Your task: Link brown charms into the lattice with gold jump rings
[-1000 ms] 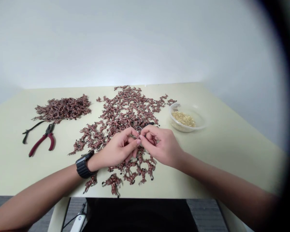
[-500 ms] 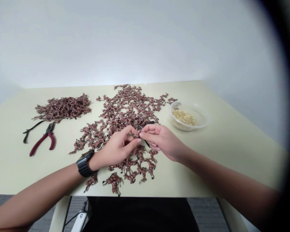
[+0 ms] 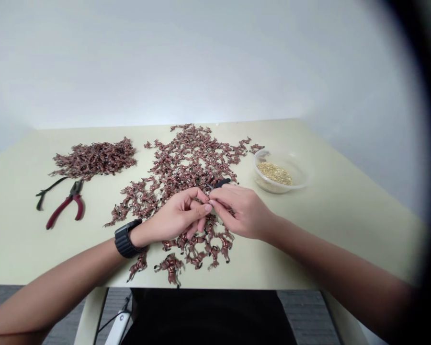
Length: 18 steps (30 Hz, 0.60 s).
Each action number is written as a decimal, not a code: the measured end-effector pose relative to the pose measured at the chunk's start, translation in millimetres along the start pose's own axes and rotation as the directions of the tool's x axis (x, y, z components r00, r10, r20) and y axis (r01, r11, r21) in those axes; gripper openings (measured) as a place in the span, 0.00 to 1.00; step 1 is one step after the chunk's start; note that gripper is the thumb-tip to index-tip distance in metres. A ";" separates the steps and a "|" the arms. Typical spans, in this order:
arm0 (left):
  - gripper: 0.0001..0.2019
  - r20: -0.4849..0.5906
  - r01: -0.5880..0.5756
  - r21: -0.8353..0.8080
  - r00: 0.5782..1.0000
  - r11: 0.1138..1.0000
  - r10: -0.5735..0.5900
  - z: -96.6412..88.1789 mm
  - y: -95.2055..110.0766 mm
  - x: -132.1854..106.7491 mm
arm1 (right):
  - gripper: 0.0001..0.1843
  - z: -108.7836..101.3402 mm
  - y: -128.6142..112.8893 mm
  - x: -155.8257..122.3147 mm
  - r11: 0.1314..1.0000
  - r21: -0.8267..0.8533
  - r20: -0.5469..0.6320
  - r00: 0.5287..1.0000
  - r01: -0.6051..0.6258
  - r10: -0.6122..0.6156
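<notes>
Head view: where is the workpiece?

– A small piece [image 3: 209,201] sits between the fingertips, over horse-shaped figurines [image 3: 187,176] spread across the middle of the table [image 3: 345,191]. The fingertips mostly hide it; its long axis cannot be read.

– State of the hands, and which is nearer?

– Left hand [image 3: 179,215]: thumb and forefinger pinch the piece. Right hand [image 3: 244,211]: fingers curled, tips meeting the left's; what they grip cannot be told. Both are equally near. A black-handled tool [image 3: 222,183] shows just beyond the right knuckles.

– Edges and room?

– Figurines reach from far edge to near edge. Red-handled pliers [image 3: 74,193] lie toward the left edge; a clear bowl [image 3: 276,189] stands toward the right edge. Bare tabletop shows between bowl and near edge, under the right forearm [image 3: 309,247].
</notes>
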<state>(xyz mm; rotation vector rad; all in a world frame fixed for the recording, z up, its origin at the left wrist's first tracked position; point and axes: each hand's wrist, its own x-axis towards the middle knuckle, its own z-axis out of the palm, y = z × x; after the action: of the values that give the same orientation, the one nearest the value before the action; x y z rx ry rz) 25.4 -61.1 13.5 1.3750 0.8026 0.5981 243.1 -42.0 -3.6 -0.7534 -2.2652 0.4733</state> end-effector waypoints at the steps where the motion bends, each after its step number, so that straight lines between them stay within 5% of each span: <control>1: 0.12 -0.016 -0.013 0.027 1.000 1.000 0.013 1.1 -1.5 0.1 | 0.07 1.9 -2.2 -0.5 0.997 0.035 -0.008 0.998 -0.069 0.070; 5: 0.13 -0.143 -0.052 0.220 0.986 0.974 0.085 3.8 -8.1 0.8 | 0.08 8.7 -10.8 0.8 0.853 0.303 0.029 0.899 -0.424 0.437; 7: 0.12 -0.199 -0.062 0.342 0.970 0.938 0.137 3.8 -9.8 0.9 | 0.10 9.5 -12.3 3.3 0.747 0.436 0.093 0.851 -0.501 0.516; 13: 0.09 -0.140 -0.090 0.725 0.951 0.683 0.275 0.0 -8.0 -0.8 | 0.11 5.6 -9.9 7.8 0.458 0.645 0.297 0.752 -0.612 0.588; 18: 0.12 -0.075 -0.091 0.842 0.956 0.531 0.284 -4.7 -10.9 -1.8 | 0.11 6.2 -4.4 6.8 0.227 0.737 0.434 0.703 -0.637 0.564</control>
<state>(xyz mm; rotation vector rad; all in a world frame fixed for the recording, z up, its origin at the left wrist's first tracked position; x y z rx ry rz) 19.7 -60.9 3.0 2.3505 1.2011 0.5399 233.0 -41.8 -2.2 -1.0181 -1.3079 1.8844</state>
